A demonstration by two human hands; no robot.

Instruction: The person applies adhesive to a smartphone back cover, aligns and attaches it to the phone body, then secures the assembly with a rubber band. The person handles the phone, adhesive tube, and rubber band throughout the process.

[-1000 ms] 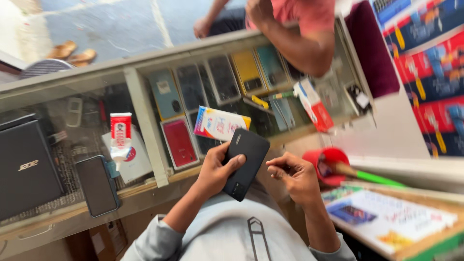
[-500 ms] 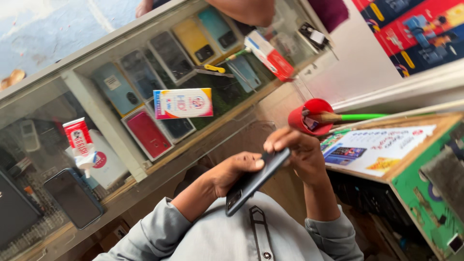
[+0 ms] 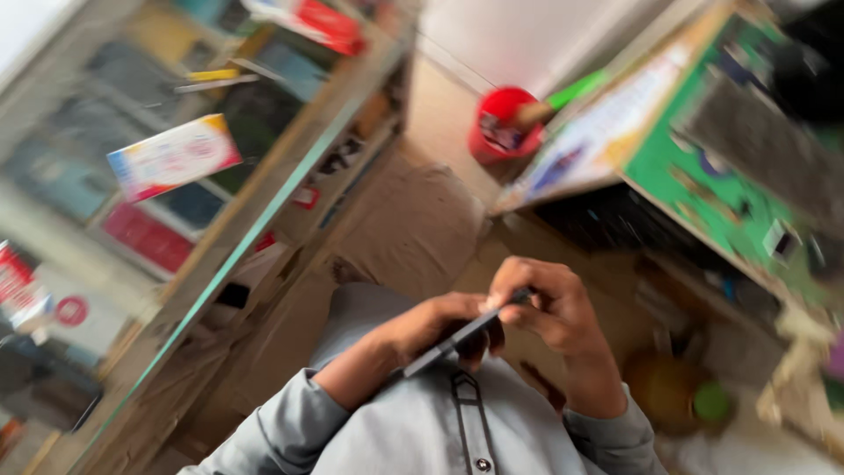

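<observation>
Hands dropped toward lap; left hand (image 3: 431, 327) and right hand (image 3: 549, 303) grip closed on dark phone (image 3: 457, 339) edge-on.

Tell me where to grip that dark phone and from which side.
Grip the dark phone by its long thin edges, coming from its lower left end. It is seen nearly edge-on, tilted, with the left hand under it and the right hand covering its upper end.

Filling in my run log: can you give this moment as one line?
left hand: grips phone edge-on | right hand: fingers at phone's top end | beside: glass counter | behind: red cup | view: blurred
</observation>
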